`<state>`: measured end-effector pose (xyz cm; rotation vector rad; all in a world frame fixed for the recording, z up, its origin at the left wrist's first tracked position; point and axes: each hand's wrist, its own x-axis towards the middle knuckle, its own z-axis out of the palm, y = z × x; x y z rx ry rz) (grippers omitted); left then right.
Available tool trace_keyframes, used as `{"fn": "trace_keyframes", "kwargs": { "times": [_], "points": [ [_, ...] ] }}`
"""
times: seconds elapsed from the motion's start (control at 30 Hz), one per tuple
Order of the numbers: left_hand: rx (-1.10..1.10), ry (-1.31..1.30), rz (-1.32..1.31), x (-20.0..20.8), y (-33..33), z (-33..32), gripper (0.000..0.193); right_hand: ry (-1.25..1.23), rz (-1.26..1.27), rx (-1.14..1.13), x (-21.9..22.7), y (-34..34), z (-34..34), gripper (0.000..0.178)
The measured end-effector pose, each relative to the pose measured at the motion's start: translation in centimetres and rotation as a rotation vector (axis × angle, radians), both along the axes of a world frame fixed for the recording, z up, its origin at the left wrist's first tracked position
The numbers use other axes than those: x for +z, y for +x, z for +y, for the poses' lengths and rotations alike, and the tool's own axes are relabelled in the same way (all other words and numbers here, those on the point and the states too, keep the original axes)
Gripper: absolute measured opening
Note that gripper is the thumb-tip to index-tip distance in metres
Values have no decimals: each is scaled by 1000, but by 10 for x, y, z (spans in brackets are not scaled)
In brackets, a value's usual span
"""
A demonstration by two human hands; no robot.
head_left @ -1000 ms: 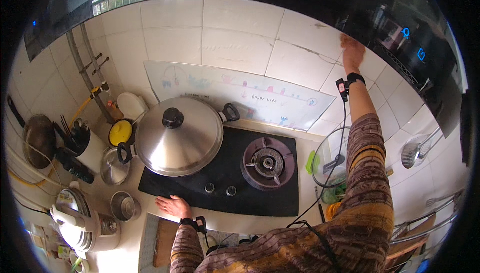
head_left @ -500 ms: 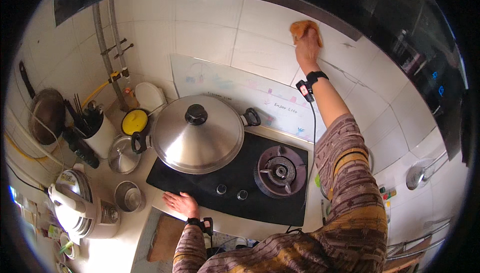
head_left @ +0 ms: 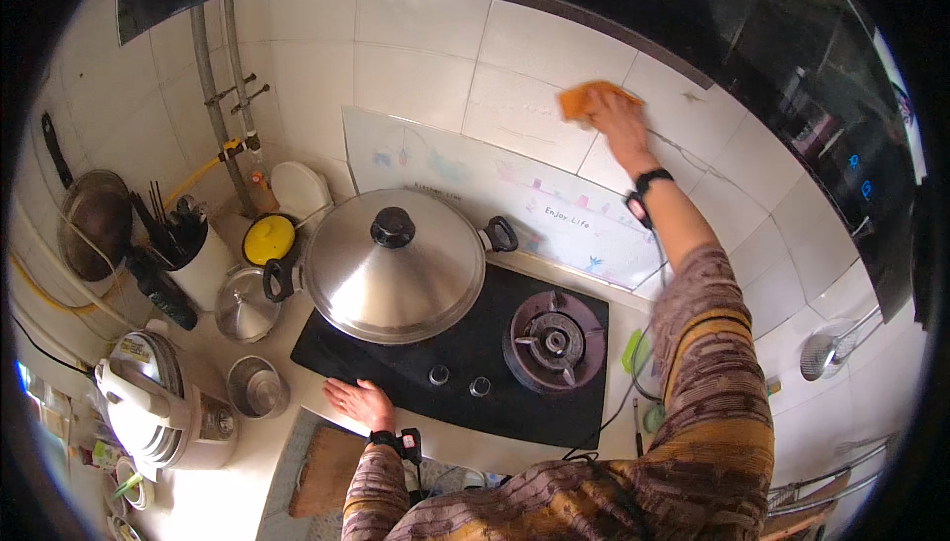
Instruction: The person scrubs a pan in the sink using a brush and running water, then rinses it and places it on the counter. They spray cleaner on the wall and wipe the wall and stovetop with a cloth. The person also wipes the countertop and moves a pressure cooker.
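My right hand [head_left: 617, 127] is raised to the tiled wall [head_left: 534, 96] behind the stove and presses an orange cloth [head_left: 584, 101] against it. The fingers lie over the cloth, slightly smeared by motion. My left hand [head_left: 360, 404] rests with stretched fingers on the front edge of the black gas hob [head_left: 396, 373], holding nothing. In front of it on the hob stands a large steel wok with a domed lid [head_left: 381, 279]. To the right is the bare burner [head_left: 556, 341].
A black range hood [head_left: 752, 26] overhangs the wall. Left on the counter are a rice cooker [head_left: 168, 412], a small steel pot [head_left: 258, 388], a steel lid [head_left: 247, 305], a yellow lid [head_left: 269, 240] and a utensil holder [head_left: 203, 269]. A skimmer [head_left: 821, 355] hangs right.
My right hand and the cloth have moved down the wall, the cloth also a little to the left. My left hand stays on the hob edge.
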<state>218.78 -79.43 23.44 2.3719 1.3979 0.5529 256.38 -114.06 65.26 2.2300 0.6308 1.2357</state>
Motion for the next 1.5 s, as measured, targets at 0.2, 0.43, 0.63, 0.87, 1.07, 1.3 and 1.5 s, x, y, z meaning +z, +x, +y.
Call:
{"fn": "trace_keyframes", "kwargs": {
  "times": [0.2, 0.43, 0.63, 0.87, 1.07, 1.3, 1.5],
  "points": [
    [5, -12, -7, 2, 1, 1, 66, 342, -275, -261, -28, -56, -143, 35],
    [24, -45, -75, 5, 0, 0, 66, 1005, 71, 223, -53, -10, -3, 32],
    [26, -78, -47, 2, 2, 3, 68, 282, 89, 195, -50, 33, 193, 46],
    [27, -52, -27, 6, 1, 2, 65, -72, 164, 223, -67, 24, 246, 40],
    [-2, -30, -15, 2, 1, 2, 65, -114, 261, 226, -65, -9, 75, 44],
    [11, -16, 9, -5, 3, 3, 65, 41, 273, -85, -80, -67, -119, 47],
    [25, -28, -11, -1, 3, 2, 69, 89, 223, 8, -80, -46, -94, 47]
  ]
}}
